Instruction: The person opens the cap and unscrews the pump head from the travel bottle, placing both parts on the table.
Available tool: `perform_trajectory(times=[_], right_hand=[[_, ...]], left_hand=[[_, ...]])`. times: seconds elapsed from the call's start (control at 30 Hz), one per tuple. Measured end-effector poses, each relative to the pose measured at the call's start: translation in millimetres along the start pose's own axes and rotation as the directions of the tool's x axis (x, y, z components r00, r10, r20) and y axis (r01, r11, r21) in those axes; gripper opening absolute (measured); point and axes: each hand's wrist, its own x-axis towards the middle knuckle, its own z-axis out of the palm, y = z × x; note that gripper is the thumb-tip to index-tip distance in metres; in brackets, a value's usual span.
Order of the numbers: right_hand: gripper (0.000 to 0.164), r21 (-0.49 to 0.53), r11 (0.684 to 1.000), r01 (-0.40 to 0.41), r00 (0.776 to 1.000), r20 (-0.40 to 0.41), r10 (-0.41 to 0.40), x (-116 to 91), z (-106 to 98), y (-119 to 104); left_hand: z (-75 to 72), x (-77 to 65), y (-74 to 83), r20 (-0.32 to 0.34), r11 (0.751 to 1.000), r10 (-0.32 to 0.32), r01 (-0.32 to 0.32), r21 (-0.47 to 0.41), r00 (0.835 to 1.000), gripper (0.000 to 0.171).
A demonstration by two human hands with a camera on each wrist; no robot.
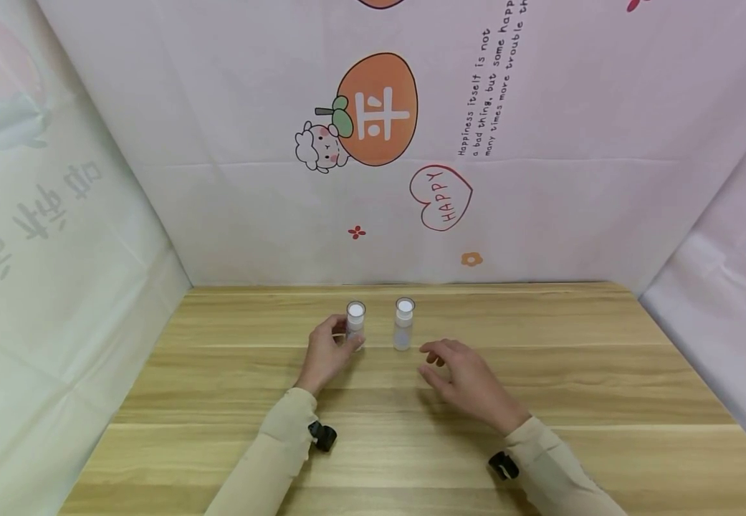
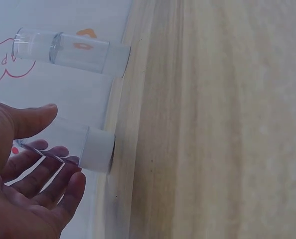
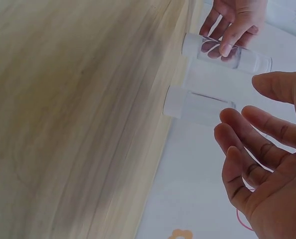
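Two slim clear bottles with white bases stand upright, side by side, toward the back of the wooden table. My left hand [image 1: 327,353] curls around the left bottle [image 1: 355,319]. Its thumb lies on the near side, and its fingers show through the clear wall in the left wrist view, close above the white base [image 2: 98,150]. The right bottle [image 1: 403,328] stands free a short way from it. My right hand [image 1: 469,380] hovers just right of that bottle, holding nothing, its fingers loosely bent and its thumb apart. The right wrist view shows its fingertips near the bottle's top end [image 3: 215,107].
The wood-grain table [image 1: 572,358] meets a white printed cloth [image 1: 269,222] hanging behind it. More cloth [image 1: 56,236] hangs at the left and right sides. A black band [image 1: 323,436] sits at the left sleeve, and another [image 1: 504,466] at the right.
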Motion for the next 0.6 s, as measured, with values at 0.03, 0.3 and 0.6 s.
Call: perform_trajectory(times=[0.03, 0.3, 0.6], right_hand=[[0.03, 0.002, 1.0, -0.002, 1.0, 0.001, 0.002, 0.3, 0.0, -0.3], [0.035, 0.059, 0.997, -0.045, 0.999, 0.025, 0.043, 2.7, 1.0, -2.1], [0.044, 0.158, 0.986, -0.053, 0.998, 0.035, 0.048, 7.1, 0.9, -3.7]], left_hand=[[0.1, -0.9, 1.3, 0.002, 1.0, 0.003, -0.003, 0.001, 1.0, 0.039], [-2.4, -10.1, 12.9, 0.039, 0.994, 0.083, -0.085, 0.061, 0.996, 0.039], [-1.3, -17.3, 19.5, 0.091, 0.952, 0.22, -0.234, 0.195, 0.971, 0.036]])
